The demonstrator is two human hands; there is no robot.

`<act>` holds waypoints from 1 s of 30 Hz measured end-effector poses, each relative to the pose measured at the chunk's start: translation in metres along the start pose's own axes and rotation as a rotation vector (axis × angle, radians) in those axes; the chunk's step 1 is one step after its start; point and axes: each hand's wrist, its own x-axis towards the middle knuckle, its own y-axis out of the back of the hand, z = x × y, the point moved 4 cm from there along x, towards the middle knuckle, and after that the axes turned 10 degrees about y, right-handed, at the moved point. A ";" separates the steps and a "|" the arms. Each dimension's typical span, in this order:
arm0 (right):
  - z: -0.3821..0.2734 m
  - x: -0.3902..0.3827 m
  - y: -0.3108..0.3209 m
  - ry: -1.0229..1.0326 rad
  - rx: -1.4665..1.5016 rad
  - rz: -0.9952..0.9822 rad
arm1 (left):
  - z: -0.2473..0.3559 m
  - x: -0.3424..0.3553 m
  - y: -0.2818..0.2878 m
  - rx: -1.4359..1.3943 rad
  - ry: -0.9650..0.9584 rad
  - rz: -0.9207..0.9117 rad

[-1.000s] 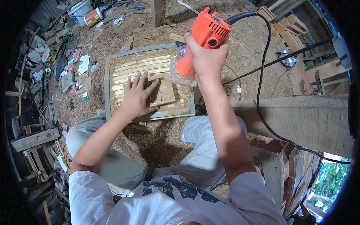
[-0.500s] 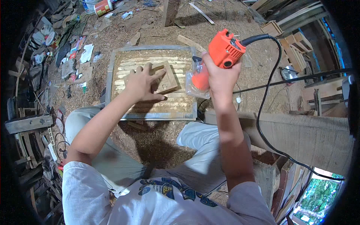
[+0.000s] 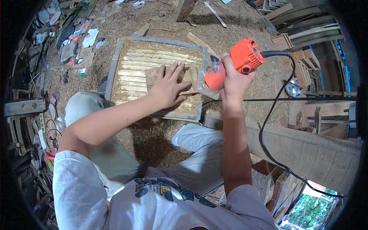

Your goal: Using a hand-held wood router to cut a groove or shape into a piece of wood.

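My right hand (image 3: 237, 82) is wrapped round an orange corded trim router (image 3: 245, 55). It is tilted, with its clear plastic base (image 3: 207, 88) toward the right edge of a framed work board (image 3: 112, 82). Pale slats (image 3: 134, 73) run across that board under a layer of dust. My left hand (image 3: 168, 90) lies with spread fingers on a flat wooden piece (image 3: 152, 76), which has a recess in its face. The hand covers much of the piece. The router base is close to the piece's right end; whether they touch, I cannot tell.
The router's black cord (image 3: 264, 126) loops down on the right, past a wide plank (image 3: 295, 142). A wooden post (image 3: 184, 10) stands beyond the board. Wooden boxes (image 3: 306, 61) and a round metal lamp-like thing (image 3: 293, 88) are at right; litter and white paper (image 3: 90, 38) lie left.
The wooden piece has turned on the slats, and my left hand has moved right with it, now flatter over its face. The router's base is closer to the piece. The whole view has shifted slightly.
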 end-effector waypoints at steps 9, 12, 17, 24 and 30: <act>0.014 0.007 0.003 0.035 -0.005 -0.028 | -0.002 0.003 -0.003 0.063 -0.021 -0.054; 0.010 0.009 0.004 0.022 0.030 -0.002 | -0.002 0.003 -0.003 0.060 -0.040 -0.072; 0.005 0.010 0.002 -0.003 0.015 -0.035 | -0.006 -0.002 -0.001 0.054 -0.052 -0.044; 0.012 0.012 0.007 -0.018 0.049 0.000 | -0.017 0.019 0.023 -0.123 0.104 -0.090; 0.010 0.009 0.004 -0.058 0.067 0.032 | -0.036 0.020 0.035 0.278 0.145 -0.207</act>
